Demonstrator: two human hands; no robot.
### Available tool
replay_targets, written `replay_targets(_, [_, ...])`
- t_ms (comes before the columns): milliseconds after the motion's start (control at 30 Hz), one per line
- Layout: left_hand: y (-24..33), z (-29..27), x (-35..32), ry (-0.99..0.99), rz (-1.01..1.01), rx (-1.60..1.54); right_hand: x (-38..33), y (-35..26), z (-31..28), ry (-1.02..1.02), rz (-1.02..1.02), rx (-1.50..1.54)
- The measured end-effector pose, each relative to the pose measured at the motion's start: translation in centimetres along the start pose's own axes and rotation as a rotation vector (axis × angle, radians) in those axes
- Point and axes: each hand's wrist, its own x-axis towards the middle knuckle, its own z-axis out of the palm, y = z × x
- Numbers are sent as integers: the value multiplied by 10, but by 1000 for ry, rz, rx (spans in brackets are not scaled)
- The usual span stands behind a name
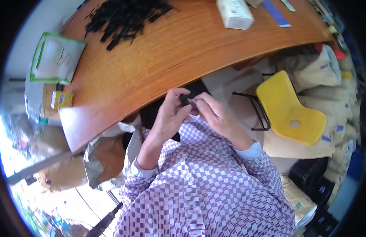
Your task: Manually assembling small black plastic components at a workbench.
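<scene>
Wooden table [183,51] with a shiny brown top bends across the upper view, and a person in a checked garment [194,185] is close before its near edge. Small black piece [185,99] is at the fingertips of both hands, in front of this edge and above the lap. Left hand [173,111] has its thumb and forefinger bent nearly together, with the piece between them. Right hand [213,113] has its fingertips gathered just beside it; whether they also grip the piece, one cannot tell. By its size, the piece is probably very light; it seems rather soft and thin, not fragile, but easy to drop. It would be best taken by its edge, with a fingertip pinch.

On the far left part of the table lies a loose pile of black strips [127,19]. Farther right stand a white box [235,15] and, beside it, a flat purple strip [277,14]. At the left end is a clear pouch with green borders [56,59]. On the floor at right stands a yellow chair [287,106], near brown sacks [317,75].
</scene>
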Motion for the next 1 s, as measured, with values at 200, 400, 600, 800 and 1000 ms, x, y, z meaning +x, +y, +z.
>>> replay_targets(200, [-10,-20,-9,54,22,42,15,-7,15,-137,24,-171])
replay_targets(400, [-4,-32,-5,62,-21,123,31,-11,23,-139,-7,-217])
replay_targets(600, [-1,-27,2,284,234,600,46,-8,31,-65,-62,-274])
replay_targets(800, [30,-36,13,415,213,724,67,-13,46,-22,-67,-198])
replay_targets(1000, [11,-49,34,416,234,311,112,-15,18,-258,39,-37])
